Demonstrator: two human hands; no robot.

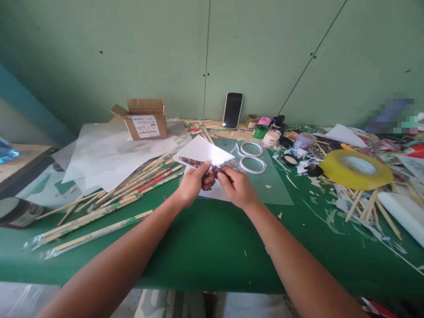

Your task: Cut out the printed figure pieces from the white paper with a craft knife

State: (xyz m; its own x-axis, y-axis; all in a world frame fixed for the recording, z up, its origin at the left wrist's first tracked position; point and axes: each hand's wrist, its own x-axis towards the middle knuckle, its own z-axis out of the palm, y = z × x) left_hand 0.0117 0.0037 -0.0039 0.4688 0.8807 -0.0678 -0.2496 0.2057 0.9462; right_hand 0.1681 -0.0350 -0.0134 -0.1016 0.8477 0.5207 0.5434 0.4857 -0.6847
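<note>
My left hand (194, 183) is closed, its thumb and fingers pinching the edge of a white sheet of paper (202, 150) with a dark patterned strip along its near side. The sheet is tilted, and light glares off its right part. Close beside it, my right hand (239, 187) is closed too, thumb against fingers. Something small and dark shows between the two sets of fingertips; I cannot make out what it is. Under the hands lies more white paper (217, 193) on a grey-green mat (274, 190). Two rolls of narrow white tape (252, 164) rest just beyond my right hand.
Bundled wooden sticks (132, 194) and large translucent sheets (96, 154) lie left, near an open cardboard box (149, 119) and a dark jar (20, 213). A phone (233, 110) leans on the wall. Right are paint pots (261, 131), a yellow tape roll (357, 170) and paper scraps.
</note>
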